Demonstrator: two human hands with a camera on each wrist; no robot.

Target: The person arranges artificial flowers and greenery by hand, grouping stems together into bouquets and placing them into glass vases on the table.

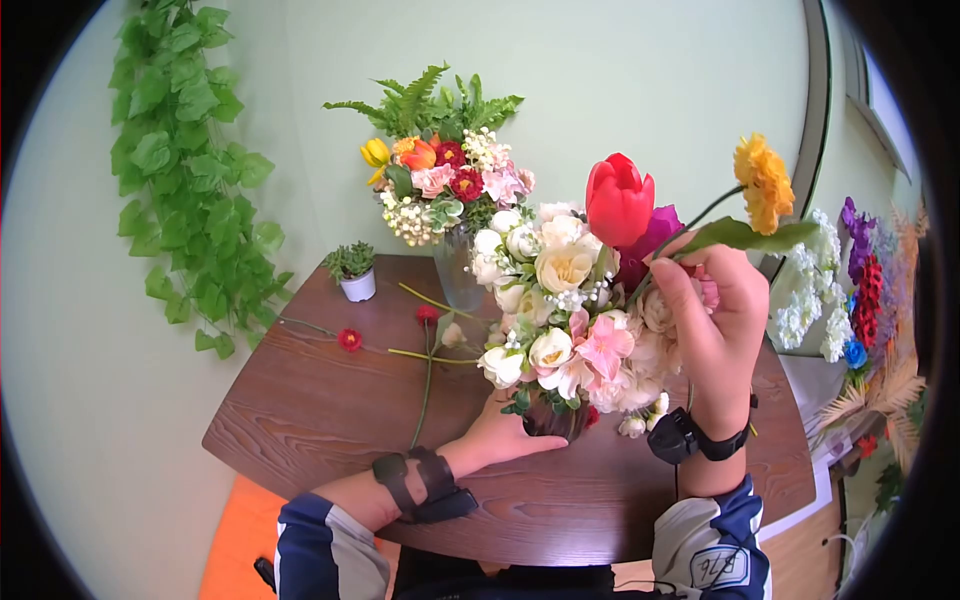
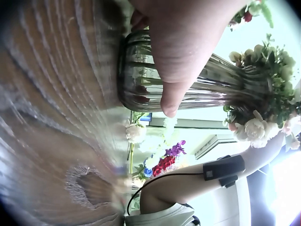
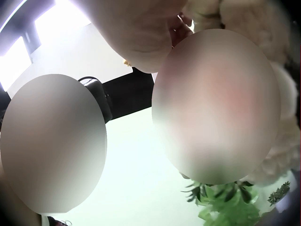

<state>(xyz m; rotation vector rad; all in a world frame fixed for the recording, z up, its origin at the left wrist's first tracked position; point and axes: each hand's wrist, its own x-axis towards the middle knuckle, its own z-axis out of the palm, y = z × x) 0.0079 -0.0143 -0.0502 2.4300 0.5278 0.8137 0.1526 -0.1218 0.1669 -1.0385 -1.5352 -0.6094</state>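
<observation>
Pinched by its thin stem (image 1: 709,207) between thumb and forefinger of the right hand (image 1: 725,310): a ruffled yellow flower (image 1: 765,185), head raised to the upper right, stem curving down and left toward the white and cream flowers (image 1: 563,268), lower end hidden. Close by the stem, a long green leaf (image 1: 755,235), tip to the right. In the grasp of the left hand (image 1: 500,432), low on its side: a clear ribbed glass vase (image 2: 230,80), upright on the brown table (image 1: 300,400), narrowing toward the neck. Above its rim, white and cream flowers packed tightly, with a pink flower (image 1: 606,348) at the front; higher up, a red tulip (image 1: 618,200), upright, just beside a purple flower (image 1: 655,230).
</observation>
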